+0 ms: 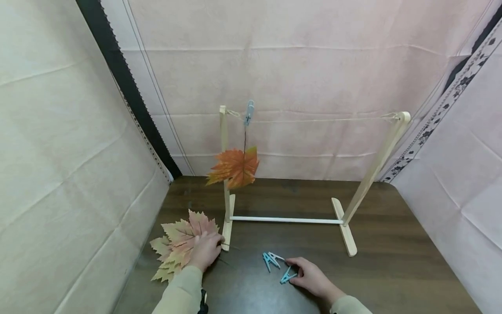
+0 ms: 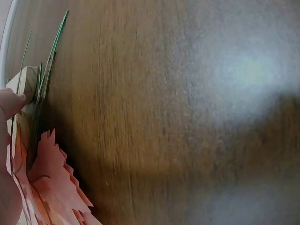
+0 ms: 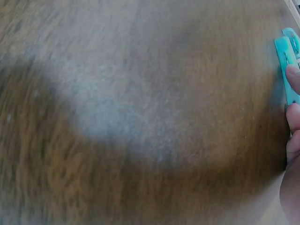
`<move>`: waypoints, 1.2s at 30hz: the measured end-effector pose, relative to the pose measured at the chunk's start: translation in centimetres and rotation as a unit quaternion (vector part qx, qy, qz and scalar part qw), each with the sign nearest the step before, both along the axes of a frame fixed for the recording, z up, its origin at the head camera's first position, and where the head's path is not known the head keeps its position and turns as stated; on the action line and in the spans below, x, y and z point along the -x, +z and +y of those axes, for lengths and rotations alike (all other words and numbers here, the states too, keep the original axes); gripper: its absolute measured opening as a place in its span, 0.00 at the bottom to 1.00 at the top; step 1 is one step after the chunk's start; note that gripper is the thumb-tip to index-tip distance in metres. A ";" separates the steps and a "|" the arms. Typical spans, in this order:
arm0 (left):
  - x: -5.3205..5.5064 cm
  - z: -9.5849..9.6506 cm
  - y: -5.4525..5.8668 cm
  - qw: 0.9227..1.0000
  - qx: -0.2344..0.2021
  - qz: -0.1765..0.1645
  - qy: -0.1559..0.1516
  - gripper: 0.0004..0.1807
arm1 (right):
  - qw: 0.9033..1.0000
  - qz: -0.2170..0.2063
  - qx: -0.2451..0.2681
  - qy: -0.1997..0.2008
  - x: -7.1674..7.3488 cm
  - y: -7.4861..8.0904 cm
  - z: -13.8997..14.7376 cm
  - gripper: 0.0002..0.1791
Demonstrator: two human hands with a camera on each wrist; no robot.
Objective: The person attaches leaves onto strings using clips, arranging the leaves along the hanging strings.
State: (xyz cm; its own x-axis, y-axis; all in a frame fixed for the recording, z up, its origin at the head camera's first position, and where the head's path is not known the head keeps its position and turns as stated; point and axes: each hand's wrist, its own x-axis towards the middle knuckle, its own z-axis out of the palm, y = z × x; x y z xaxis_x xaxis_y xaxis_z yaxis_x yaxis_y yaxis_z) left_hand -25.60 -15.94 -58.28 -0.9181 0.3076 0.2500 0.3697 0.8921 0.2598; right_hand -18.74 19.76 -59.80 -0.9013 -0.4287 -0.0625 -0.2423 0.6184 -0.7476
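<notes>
Near the left edge of the table (image 1: 408, 261), the left hand (image 1: 206, 249) lies over a pile of pale leaves (image 1: 176, 246), its fingers curled close to the stems (image 2: 59, 33). It appears to pinch at least one stem, though how many cannot be told. The stems point to the right, away from the edge, which probably makes them easier to take one at a time. The fingertips are just beside the stand's left foot (image 1: 231, 209); whether they touch it is unclear.

The right hand (image 1: 311, 278) is nearly closed, with a blue peg (image 1: 287, 276) between thumb and fingers. Other loose pegs (image 1: 269, 261) lie just beside it, between the pile and the table's right edge, within easy reach of that hand, it seems.

Nearer the far edge, the wooden stand (image 1: 286, 220) rests on two feet, set apart so that, presumably, it does not tip. Its posts hold the string (image 1: 321, 120) up, so the orange leaf (image 1: 237, 169) hangs freely above the table, its stem fixed by a pale-blue peg (image 1: 249, 112).
</notes>
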 end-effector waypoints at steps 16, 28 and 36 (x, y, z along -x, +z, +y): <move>0.4 -0.9 2.6 0.999 -0.031 0.030 -0.009 0.06 | 1.000 -0.003 -0.011 -0.007 0.1 -0.1 0.3 0.26; 1.0 -2.5 6.4 0.996 -0.044 0.080 -0.010 0.07 | 0.999 -0.007 0.010 -0.034 -0.3 0.1 0.4 0.23; 1.1 -3.1 8.7 0.990 -0.043 0.128 -0.026 0.07 | 0.998 0.002 0.029 -0.052 -0.3 1.2 -0.1 0.25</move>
